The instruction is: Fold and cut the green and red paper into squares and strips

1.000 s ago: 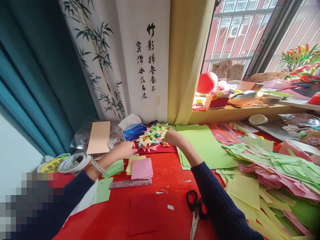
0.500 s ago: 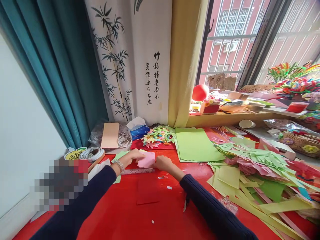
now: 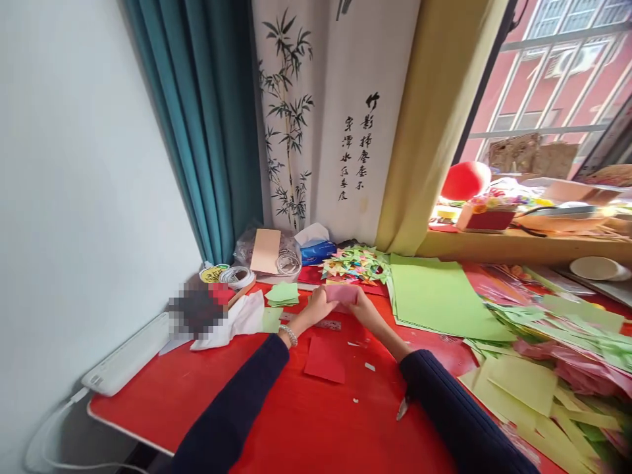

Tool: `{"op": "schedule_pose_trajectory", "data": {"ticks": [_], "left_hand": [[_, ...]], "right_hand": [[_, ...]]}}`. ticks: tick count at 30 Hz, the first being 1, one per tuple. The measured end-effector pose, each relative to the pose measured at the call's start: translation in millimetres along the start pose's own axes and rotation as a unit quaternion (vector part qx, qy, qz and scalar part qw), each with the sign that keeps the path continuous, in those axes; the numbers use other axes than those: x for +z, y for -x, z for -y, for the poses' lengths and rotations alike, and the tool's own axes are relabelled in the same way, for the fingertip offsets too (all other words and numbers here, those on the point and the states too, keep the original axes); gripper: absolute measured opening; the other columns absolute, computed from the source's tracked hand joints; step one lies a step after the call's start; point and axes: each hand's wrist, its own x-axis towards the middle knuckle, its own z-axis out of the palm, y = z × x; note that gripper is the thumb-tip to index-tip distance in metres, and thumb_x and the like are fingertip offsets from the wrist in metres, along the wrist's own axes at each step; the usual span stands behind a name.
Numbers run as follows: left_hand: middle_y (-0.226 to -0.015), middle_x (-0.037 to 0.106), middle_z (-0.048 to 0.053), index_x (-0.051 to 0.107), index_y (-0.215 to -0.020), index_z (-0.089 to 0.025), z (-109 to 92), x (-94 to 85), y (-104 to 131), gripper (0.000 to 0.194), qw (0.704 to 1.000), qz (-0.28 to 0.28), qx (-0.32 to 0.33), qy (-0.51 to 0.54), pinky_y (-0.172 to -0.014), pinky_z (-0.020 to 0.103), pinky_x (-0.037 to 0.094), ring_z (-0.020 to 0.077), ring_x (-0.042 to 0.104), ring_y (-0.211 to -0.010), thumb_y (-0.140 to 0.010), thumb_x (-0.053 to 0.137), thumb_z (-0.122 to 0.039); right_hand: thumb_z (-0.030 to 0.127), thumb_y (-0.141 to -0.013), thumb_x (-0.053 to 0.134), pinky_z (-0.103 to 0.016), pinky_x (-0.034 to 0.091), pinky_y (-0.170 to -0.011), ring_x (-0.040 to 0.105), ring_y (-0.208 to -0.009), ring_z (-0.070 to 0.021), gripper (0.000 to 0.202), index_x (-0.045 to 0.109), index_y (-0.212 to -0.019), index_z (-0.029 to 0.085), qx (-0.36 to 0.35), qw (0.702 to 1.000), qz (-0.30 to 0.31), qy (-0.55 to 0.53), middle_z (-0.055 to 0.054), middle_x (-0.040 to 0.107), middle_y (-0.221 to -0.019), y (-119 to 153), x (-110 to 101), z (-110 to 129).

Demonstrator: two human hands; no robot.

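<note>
Between my two hands is a stack of pink paper, held above the red table. My left hand, with a beaded bracelet at the wrist, grips its left side. The right side is gripped by my right hand. A red paper square lies on the table in front of my hands. Behind them is a heap of folded colored paper stars. Small green sheets lie to the left, and a patterned strip lies below my hands.
Large green sheets lie right of my hands. Yellow-green paper and scraps cover the far right. A metal tool is beside my right sleeve. White cable, a tissue pack and a power strip are on the left.
The view has swung left, showing more wall and the table's left edge. The pink stack is now tilted, with both hands gripping its sides; before, my right hand was at its right edge.
</note>
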Motion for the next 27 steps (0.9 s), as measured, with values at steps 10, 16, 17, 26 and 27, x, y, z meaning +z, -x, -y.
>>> {"op": "schedule_pose_trajectory", "data": {"ticks": [10,16,17,26,27], "left_hand": [[-0.103,0.055,0.012,0.036,-0.117,-0.015,17,0.1,3,0.048,0.997,0.018,0.069,0.007,-0.073,0.029,0.046,0.0176,0.054,-0.087,-0.072,0.047,-0.006],[-0.12,0.049,0.009,0.031,-0.127,-0.022,13,0.5,5,0.066,0.989,0.038,0.142,-0.01,-0.092,0.033,0.038,0.0181,0.049,-0.106,-0.067,0.045,0.001],[-0.122,0.048,0.008,0.031,-0.128,-0.023,11,-0.3,4,0.068,0.987,0.038,0.153,-0.015,-0.096,0.033,0.035,0.0179,0.047,-0.109,-0.067,0.043,0.002],[-0.123,0.043,0.005,0.034,-0.132,-0.03,6,-3.2,4,0.072,0.979,0.043,0.19,-0.062,-0.1,0.037,0.031,0.0208,0.037,-0.118,-0.068,0.04,0.003],[-0.123,0.042,0.005,0.032,-0.133,-0.031,6,-3.2,4,0.073,0.979,0.042,0.191,-0.066,-0.1,0.037,0.031,0.0209,0.036,-0.119,-0.069,0.04,0.003]], "right_hand": [[0.031,-0.071,0.05,-0.037,0.044,-0.074,0.052,-0.08,-0.0202,0.027,0.039,-0.093,0.018,-0.001,0.998,-0.013,-0.069,-0.007,0.054,-0.089,2,6,-7],[0.025,-0.068,0.052,-0.041,0.042,-0.081,0.052,-0.091,-0.0233,0.04,0.035,-0.102,0.017,0.011,0.997,-0.004,-0.08,-0.011,0.052,-0.1,4,9,-11],[0.025,-0.068,0.051,-0.042,0.042,-0.082,0.052,-0.091,-0.0232,0.037,0.036,-0.102,0.017,0.012,0.997,-0.004,-0.081,-0.011,0.052,-0.1,4,9,-11],[0.022,-0.069,0.05,-0.042,0.043,-0.085,0.053,-0.095,-0.022,0.064,0.022,-0.126,0.015,0.001,0.995,0.0,-0.098,-0.014,0.048,-0.111,6,9,-7],[0.022,-0.07,0.05,-0.042,0.042,-0.086,0.053,-0.096,-0.022,0.068,0.018,-0.129,0.015,-0.004,0.995,-0.001,-0.1,-0.015,0.046,-0.115,6,9,-6]]}}
